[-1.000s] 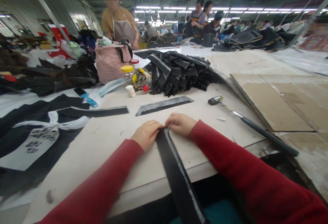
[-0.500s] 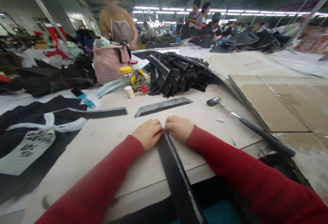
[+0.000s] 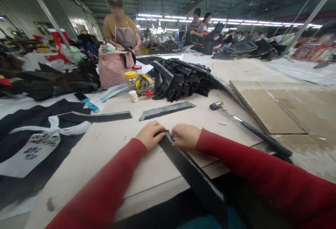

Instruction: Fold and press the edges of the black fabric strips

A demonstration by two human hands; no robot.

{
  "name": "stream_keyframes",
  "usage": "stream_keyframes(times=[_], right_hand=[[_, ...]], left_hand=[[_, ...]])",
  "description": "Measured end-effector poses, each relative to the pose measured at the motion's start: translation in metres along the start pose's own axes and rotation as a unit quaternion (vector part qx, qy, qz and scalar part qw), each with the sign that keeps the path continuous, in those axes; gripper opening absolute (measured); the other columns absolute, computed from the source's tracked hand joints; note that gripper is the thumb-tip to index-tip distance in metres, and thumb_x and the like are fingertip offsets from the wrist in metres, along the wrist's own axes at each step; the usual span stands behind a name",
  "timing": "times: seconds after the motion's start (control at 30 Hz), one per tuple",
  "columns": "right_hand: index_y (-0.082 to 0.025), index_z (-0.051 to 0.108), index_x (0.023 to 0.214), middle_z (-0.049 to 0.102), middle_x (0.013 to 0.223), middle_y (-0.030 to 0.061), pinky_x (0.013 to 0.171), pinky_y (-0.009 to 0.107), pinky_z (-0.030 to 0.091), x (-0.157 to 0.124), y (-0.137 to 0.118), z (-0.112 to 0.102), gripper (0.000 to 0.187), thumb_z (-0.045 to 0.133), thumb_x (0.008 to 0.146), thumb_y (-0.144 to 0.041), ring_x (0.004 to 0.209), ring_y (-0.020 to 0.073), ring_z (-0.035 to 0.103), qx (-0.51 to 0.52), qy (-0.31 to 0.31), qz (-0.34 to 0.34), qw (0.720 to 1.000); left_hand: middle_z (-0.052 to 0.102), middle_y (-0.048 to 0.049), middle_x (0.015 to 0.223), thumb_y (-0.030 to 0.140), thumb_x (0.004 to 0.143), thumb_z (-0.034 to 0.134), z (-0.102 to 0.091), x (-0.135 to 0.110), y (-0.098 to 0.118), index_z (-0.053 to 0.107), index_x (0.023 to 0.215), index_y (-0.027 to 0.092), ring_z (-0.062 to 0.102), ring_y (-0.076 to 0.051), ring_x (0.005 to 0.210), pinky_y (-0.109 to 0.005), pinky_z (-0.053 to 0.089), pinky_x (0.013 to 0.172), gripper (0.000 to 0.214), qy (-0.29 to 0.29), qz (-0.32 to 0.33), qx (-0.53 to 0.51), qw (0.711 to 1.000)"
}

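A long black strip (image 3: 189,169), of leather or a similar material with a grey, rough-looking edge, runs from my hands down over the table's near edge. My left hand (image 3: 151,135) is closed on the strip's far end, thumb on top. Just to the right, my right hand (image 3: 186,136) has its fingers curled and pinched at the strip's right edge, close to the same end. Beyond my hands lie a second black strip (image 3: 168,111) with a wide grey band and a third strip (image 3: 102,117) farther left.
A hammer (image 3: 258,135) lies to the right, near a short white stick (image 3: 222,123). At the back stand a heap of black strips (image 3: 181,78), a yellow-lidded jar (image 3: 131,81) and a pink bag (image 3: 112,68). Cardboard sheets (image 3: 275,110) cover the right side. Several people work beyond.
The strip's near end has swung to the right. My right hand has shifted slightly right, away from the left one. Across the table, a person's hands have moved to the pink bag.
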State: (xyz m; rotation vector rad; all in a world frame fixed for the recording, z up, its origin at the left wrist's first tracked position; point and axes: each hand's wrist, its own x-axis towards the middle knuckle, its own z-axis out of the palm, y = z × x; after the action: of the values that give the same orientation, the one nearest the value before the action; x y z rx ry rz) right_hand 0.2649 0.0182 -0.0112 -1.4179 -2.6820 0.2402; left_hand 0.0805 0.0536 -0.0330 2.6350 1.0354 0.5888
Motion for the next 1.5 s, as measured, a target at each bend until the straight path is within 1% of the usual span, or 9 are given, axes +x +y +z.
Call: stream_keyframes(times=[0.13, 0.2, 0.43, 0.63, 0.83, 1.03, 1.27, 1.4, 1.5], right_hand=[[-0.015, 0.058, 0.089, 0.057, 0.086, 0.0058, 0.065, 0.025, 0.036, 0.015, 0.004, -0.016, 0.024, 0.057, 0.067, -0.024, 0.076, 0.0165, 0.051, -0.028, -0.062, -0.024, 0.997], [-0.016, 0.058, 0.091, 0.058, 0.086, 0.0055, 0.065, 0.025, 0.036, 0.020, 0.003, -0.016, 0.024, 0.054, 0.068, -0.019, 0.075, 0.0161, 0.051, -0.025, -0.065, -0.027, 0.997], [-0.015, 0.060, 0.086, 0.056, 0.079, 0.0050, 0.069, 0.024, 0.036, 0.023, 0.000, 0.011, 0.021, 0.048, 0.068, -0.013, 0.075, 0.0145, 0.049, 0.032, 0.054, -0.014, 0.998], [-0.014, 0.059, 0.086, 0.056, 0.080, 0.0054, 0.071, 0.024, 0.036, 0.024, -0.003, 0.017, 0.028, 0.045, 0.064, -0.006, 0.076, 0.0143, 0.048, 0.077, 0.103, -0.017, 0.992], [-0.013, 0.060, 0.087, 0.056, 0.080, 0.0051, 0.072, 0.024, 0.037, 0.023, -0.002, 0.023, 0.028, 0.046, 0.064, -0.006, 0.076, 0.0140, 0.048, 0.145, 0.122, -0.010, 0.982], [-0.015, 0.061, 0.089, 0.055, 0.080, 0.0043, 0.073, 0.024, 0.037, 0.025, 0.004, 0.030, 0.030, 0.047, 0.064, -0.006, 0.077, 0.0133, 0.048, 0.170, 0.131, -0.022, 0.976], [-0.015, 0.060, 0.091, 0.055, 0.081, 0.0043, 0.075, 0.025, 0.037, 0.024, 0.003, 0.029, 0.032, 0.045, 0.064, -0.005, 0.078, 0.0136, 0.048, 0.156, 0.131, -0.026, 0.979], [-0.014, 0.060, 0.092, 0.055, 0.084, 0.0057, 0.077, 0.025, 0.036, 0.023, 0.002, 0.029, 0.032, 0.044, 0.065, -0.005, 0.081, 0.0145, 0.047, 0.126, 0.138, -0.045, 0.981], [-0.013, 0.060, 0.092, 0.054, 0.086, 0.0074, 0.078, 0.026, 0.036, 0.022, 0.000, 0.029, 0.031, 0.044, 0.066, -0.006, 0.082, 0.0154, 0.046, 0.088, 0.138, -0.060, 0.985]], left_hand=[[0.055, -0.0029, 0.075, 0.029, 0.077, 0.041, -0.004, -0.002, -0.009, 0.061, 0.079, 0.016, 0.050, -0.014, 0.072, -0.026, 0.039, 0.068, 0.024, -0.005, -0.069, -0.074, 0.995], [0.057, -0.0020, 0.073, 0.031, 0.075, 0.043, -0.004, -0.004, -0.012, 0.061, 0.076, 0.016, 0.051, -0.013, 0.069, -0.025, 0.040, 0.065, 0.024, -0.009, -0.090, -0.098, 0.991], [0.060, 0.0004, 0.072, 0.033, 0.072, 0.043, -0.005, -0.005, -0.013, 0.061, 0.080, 0.017, 0.052, -0.013, 0.068, -0.024, 0.040, 0.064, 0.025, -0.039, -0.136, -0.174, 0.975], [0.056, 0.0023, 0.065, 0.029, 0.072, 0.042, -0.006, -0.002, -0.010, 0.059, 0.075, 0.018, 0.049, -0.011, 0.060, -0.022, 0.037, 0.056, 0.020, -0.018, -0.132, -0.111, 0.985], [0.052, 0.0014, 0.065, 0.022, 0.068, 0.044, 0.000, 0.001, -0.009, 0.056, 0.066, 0.017, 0.046, -0.013, 0.065, -0.025, 0.035, 0.061, 0.013, 0.021, -0.131, -0.054, 0.990], [0.053, 0.0008, 0.070, 0.025, 0.070, 0.044, -0.003, 0.000, -0.016, 0.058, 0.076, 0.017, 0.046, -0.011, 0.062, -0.023, 0.036, 0.058, 0.017, -0.009, -0.138, -0.087, 0.986], [0.053, 0.0007, 0.073, 0.021, 0.070, 0.044, -0.006, -0.003, -0.017, 0.057, 0.080, 0.017, 0.045, -0.010, 0.060, -0.023, 0.037, 0.056, 0.017, -0.022, -0.110, -0.086, 0.990], [0.053, -0.0005, 0.077, 0.015, 0.071, 0.042, -0.006, -0.004, -0.020, 0.057, 0.077, 0.018, 0.049, -0.012, 0.072, -0.024, 0.039, 0.066, 0.017, -0.012, -0.043, -0.029, 0.999], [0.053, -0.0015, 0.081, 0.014, 0.076, 0.037, -0.008, -0.004, -0.022, 0.057, 0.081, 0.019, 0.049, -0.012, 0.078, -0.024, 0.039, 0.072, 0.021, -0.028, 0.024, 0.023, 0.999]])
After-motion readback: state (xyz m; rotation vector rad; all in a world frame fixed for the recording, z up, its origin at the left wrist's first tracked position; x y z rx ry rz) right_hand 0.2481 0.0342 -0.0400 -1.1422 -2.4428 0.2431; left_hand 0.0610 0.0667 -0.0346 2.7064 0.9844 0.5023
